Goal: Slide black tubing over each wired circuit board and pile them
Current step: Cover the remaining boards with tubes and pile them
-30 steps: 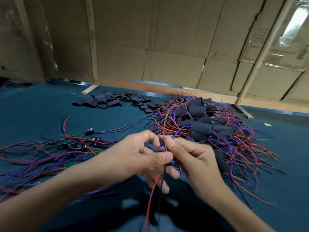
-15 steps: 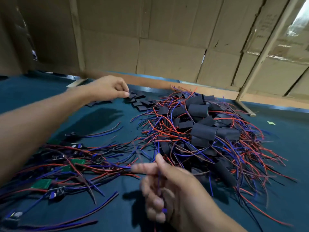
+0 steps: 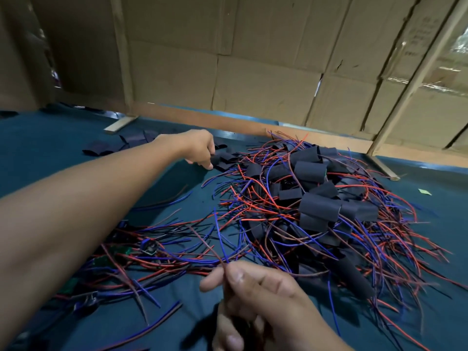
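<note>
Teal cloth table [image 3: 50, 158] bearing, at two o'clock, a heap of black-sleeved, red-and-blue-wired boards [image 3: 316, 206]; left hand [image 3: 197, 148] outstretched at twelve, fingers curled onto loose flat black tubing pieces [image 3: 225, 158]; right hand [image 3: 263, 300] at six, pinching upright thin red and blue wires [image 3: 217, 239].

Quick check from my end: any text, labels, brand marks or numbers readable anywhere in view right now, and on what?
Nothing can be read.
Cardboard box, upper right of the wall: faint dark printed marks, too blurred to read.
Black tubing pieces on the finished pile: no print visible.
Green circuit boards among the wires at left: too small and dark to show any marking.
</note>
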{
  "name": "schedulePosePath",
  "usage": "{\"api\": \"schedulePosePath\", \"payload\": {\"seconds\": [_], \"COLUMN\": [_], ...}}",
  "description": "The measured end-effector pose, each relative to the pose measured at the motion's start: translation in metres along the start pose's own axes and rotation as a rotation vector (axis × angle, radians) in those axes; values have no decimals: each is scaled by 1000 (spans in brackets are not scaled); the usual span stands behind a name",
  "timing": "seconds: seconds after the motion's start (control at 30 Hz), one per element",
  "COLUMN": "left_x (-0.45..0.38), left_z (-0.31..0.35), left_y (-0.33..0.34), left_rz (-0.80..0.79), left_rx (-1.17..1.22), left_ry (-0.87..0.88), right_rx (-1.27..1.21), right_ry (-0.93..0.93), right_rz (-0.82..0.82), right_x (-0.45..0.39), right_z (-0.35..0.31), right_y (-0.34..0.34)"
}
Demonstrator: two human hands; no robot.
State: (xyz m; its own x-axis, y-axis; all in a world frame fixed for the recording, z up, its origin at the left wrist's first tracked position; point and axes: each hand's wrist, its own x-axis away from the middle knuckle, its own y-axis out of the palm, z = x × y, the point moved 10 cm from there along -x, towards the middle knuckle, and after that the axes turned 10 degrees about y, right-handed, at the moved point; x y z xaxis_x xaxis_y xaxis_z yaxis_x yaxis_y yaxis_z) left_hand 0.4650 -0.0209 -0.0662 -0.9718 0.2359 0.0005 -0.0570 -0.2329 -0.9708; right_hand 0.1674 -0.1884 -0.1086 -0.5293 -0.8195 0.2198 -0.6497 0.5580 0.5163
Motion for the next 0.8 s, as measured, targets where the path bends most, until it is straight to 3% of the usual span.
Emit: {"api": "schedulePosePath", "payload": {"seconds": [0.17, 0.3, 0.37, 0.43, 0.47, 0.57, 0.6, 0.8], "left_x": [40, 105, 143, 180, 195, 230, 236, 252], "left_z": [12, 44, 65, 86, 92, 117, 125, 133], "left_y": [-7, -1, 22, 41, 40, 6, 2, -9], "left_rz": [54, 232, 178, 94, 126, 392, 433, 533], "left_rx": [115, 843, 1164, 1324, 1251, 551, 417, 362], "left_ry": [-48, -65, -89, -82, -23, 336, 428, 552], "right_rx": [36, -9, 21, 64, 71, 69, 66, 72], "right_ry": [-134, -159, -166, -177, -186, -236, -251, -342], "right_rz": [39, 115, 171, 241, 272, 320, 324, 380], "right_x": [1, 5, 8, 12, 14, 20, 22, 31], "right_z": [-12, -18, -22, -25, -27, -32, -33, -46], "right_y": [-1, -8, -10, -14, -15, -17, -18, -24]}}
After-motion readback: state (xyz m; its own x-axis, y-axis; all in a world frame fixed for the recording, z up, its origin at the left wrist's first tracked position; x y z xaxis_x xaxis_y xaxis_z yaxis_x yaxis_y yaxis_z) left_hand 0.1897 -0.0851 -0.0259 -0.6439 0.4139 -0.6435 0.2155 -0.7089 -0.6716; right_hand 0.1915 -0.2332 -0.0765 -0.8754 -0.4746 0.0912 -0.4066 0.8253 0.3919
